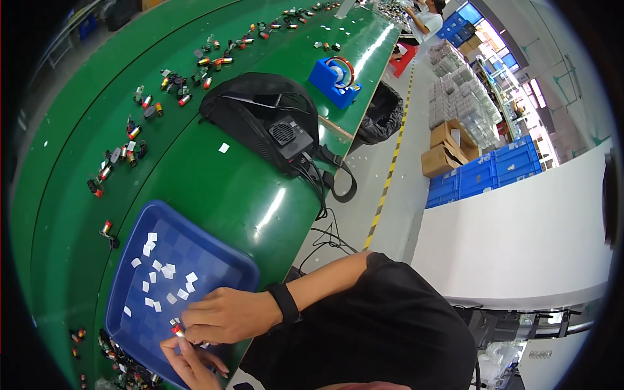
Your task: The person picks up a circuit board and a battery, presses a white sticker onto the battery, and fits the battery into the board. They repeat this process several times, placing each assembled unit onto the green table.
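Observation:
Over the near edge of a blue tray (247,265), my left hand (194,365) pinches a small red-and-gold cylinder (177,330) between thumb and index finger. A small pale piece shows at its upper end. My right hand (227,315), with a black band (284,303) at the wrist, is closed right beside the cylinder, back of the hand up. Its fingertips curl out of sight, so what they grip is hidden. Several small white squares (156,265) lie scattered in the tray.
More cylinders with black parts (130,374) pile up beside the tray; others (133,133) line the green table. A black backpack (260,117) and a blue tape dispenser (335,81) stand farther along. Blue crates (484,172) and a cardboard box (448,149) stand across the aisle. Another person (426,23) works far off.

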Demonstrator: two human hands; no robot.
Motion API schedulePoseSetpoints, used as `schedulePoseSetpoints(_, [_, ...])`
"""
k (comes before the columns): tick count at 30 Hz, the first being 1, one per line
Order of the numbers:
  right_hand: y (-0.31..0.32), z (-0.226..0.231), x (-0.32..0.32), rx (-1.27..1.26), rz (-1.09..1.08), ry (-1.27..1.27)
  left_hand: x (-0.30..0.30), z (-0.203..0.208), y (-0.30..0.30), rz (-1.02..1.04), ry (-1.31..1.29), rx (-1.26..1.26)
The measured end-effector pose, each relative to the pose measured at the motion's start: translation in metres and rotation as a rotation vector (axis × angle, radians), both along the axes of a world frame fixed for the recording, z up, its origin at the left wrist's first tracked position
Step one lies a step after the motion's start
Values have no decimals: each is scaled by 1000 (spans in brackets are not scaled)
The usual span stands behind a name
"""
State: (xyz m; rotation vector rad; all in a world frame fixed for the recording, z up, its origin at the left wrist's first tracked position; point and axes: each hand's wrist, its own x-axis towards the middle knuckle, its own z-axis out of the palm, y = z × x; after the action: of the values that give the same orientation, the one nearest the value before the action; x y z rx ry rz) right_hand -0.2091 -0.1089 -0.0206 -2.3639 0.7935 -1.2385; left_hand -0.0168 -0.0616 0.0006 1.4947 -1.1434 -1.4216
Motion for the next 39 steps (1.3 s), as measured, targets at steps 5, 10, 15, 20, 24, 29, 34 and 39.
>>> schedulePoseSetpoints(5, [-1, -1, -3, -106, -26, -69, 10, 26, -9, -94, 250, 326])
schedulePoseSetpoints(10, [2, 6, -8, -233, -71, 36, 10, 8, -1, -73, 130, 288])
schedulePoseSetpoints(15, [-1, 5, -20, -291, -71, 100, -5, 13, 0, 77, 91, 193])
schedulePoseSetpoints(20, [-8, 15, -14, -162, 83, 107, 1, 35, -17, -84, 53, 165])
schedulePoseSetpoints(24, [-8, 31, -67, -20, 19, 220, -6, 61, -74, -194, -34, -30])
schedulePoseSetpoints(29, [-10, 43, -35, 35, 194, 230, 106, 41, -155, -6, -371, -149])
schedulePoseSetpoints(34, [-7, 45, -38, 15, 218, 255, 166, -27, -227, -14, -1022, -162])
schedulePoseSetpoints(39, [-7, 38, -48, 60, 159, 287, 113, -29, -241, 125, -1274, -883])
